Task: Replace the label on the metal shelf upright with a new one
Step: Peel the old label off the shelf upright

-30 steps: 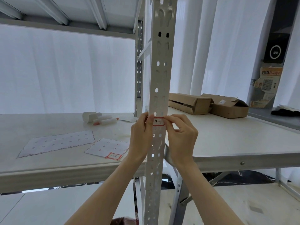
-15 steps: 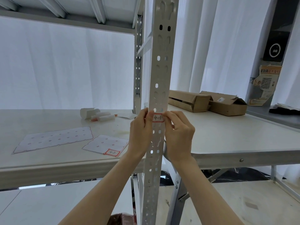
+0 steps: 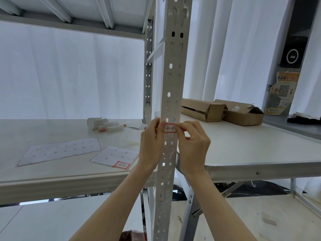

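Note:
A grey perforated metal shelf upright (image 3: 172, 75) runs down the middle of the view. A small white label with a red border, marked "4-1" (image 3: 169, 128), sits on its face at shelf height. My left hand (image 3: 150, 145) pinches the label's left end with thumb and fingertips. At the right end my right hand (image 3: 192, 145) does the same. On the shelf to the left lies a backing sheet (image 3: 112, 154) that carries another red-bordered label marked "4-2" (image 3: 121, 165).
A larger label sheet (image 3: 60, 150) lies further left on the white shelf board (image 3: 34, 133). Behind it are a paper roll and white markers (image 3: 106, 126). Two open cardboard boxes (image 3: 222, 111) rest on the table to the right. White curtains hang behind.
The view has shifted slightly and the hands sit a little higher in the frame. Both hands stay at the ends of the "4-1" label on the upright.

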